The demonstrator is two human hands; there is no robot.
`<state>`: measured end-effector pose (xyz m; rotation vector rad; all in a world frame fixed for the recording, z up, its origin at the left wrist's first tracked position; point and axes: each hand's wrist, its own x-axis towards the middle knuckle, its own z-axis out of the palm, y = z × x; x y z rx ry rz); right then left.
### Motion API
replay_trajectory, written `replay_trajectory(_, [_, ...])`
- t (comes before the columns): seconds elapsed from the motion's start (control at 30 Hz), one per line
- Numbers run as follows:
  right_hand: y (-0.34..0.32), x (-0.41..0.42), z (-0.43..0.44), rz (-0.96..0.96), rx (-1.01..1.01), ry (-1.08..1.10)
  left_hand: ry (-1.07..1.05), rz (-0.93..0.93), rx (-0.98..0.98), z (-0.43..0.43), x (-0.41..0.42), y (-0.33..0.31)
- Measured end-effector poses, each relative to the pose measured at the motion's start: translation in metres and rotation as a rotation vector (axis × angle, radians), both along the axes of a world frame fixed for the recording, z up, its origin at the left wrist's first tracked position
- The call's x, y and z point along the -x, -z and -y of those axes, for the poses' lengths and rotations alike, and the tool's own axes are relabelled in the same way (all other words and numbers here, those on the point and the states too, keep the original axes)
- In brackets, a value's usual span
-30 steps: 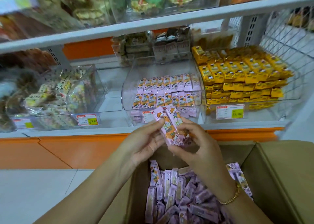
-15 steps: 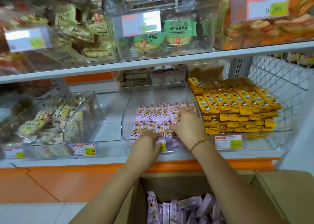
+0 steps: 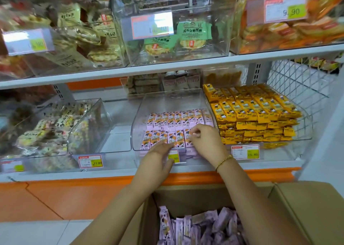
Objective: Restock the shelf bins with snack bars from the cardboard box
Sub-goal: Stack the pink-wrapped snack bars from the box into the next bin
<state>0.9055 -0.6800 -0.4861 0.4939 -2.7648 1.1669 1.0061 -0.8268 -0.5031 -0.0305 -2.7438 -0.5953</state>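
Observation:
A clear plastic bin (image 3: pixel 138 112) on the lower shelf holds two rows of pink snack bars (image 3: pixel 176 118). My left hand (image 3: pixel 158 157) reaches over the bin's front lip, its straight fingers resting on the front row of bars. My right hand (image 3: pixel 206 142) is over the right end of that row, with curled fingertips pinching a pink bar there. Below, the open cardboard box (image 3: pixel 301 207) holds several loose purple-pink bars (image 3: pixel 204 228). Both forearms cross above the box.
A bin of yellow bars (image 3: pixel 249 114) stands right of the pink one, against a wire side panel (image 3: pixel 297 88). Left is a clear bin of mixed sweets (image 3: pixel 55 131). Price tags (image 3: pixel 90 161) hang on the bin fronts. An upper shelf (image 3: pixel 167 66) of packaged biscuits overhangs.
Both hands carried a handful of pink bars up from above the box into the bin. My right hand has since come forward from the back row to the front row.

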Motion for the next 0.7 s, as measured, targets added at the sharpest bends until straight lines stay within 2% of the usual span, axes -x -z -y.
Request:
replay_trajectory(0.13, [0.013, -0.027, -0.027, -0.235, 0.175, -0.033, 0.067, -0.049, -0.028, -0.005, -0.009, 0.005])
replay_trajectory(0.23, [0.032, -0.034, -0.049, -0.255, 0.222, -0.074, 0.097, -0.06, -0.019, -0.006, -0.016, 0.009])
replay_trajectory(0.4, [0.083, -0.041, -0.083, -0.077, 0.124, -0.161, 0.102, 0.068, 0.003, -0.012, -0.038, 0.034])
replay_trajectory(0.53, [0.145, -0.045, -0.115, 0.247, -0.035, -0.164, 0.062, 0.31, 0.127, -0.017, -0.067, 0.067])
replay_trajectory(0.6, [0.183, -0.046, -0.131, 0.377, -0.191, -0.118, 0.022, 0.459, 0.167, -0.011, -0.081, 0.085])
replay_trajectory(0.7, [0.227, -0.051, -0.142, 0.514, -0.368, -0.212, -0.086, 0.659, 0.218, -0.001, -0.099, 0.108])
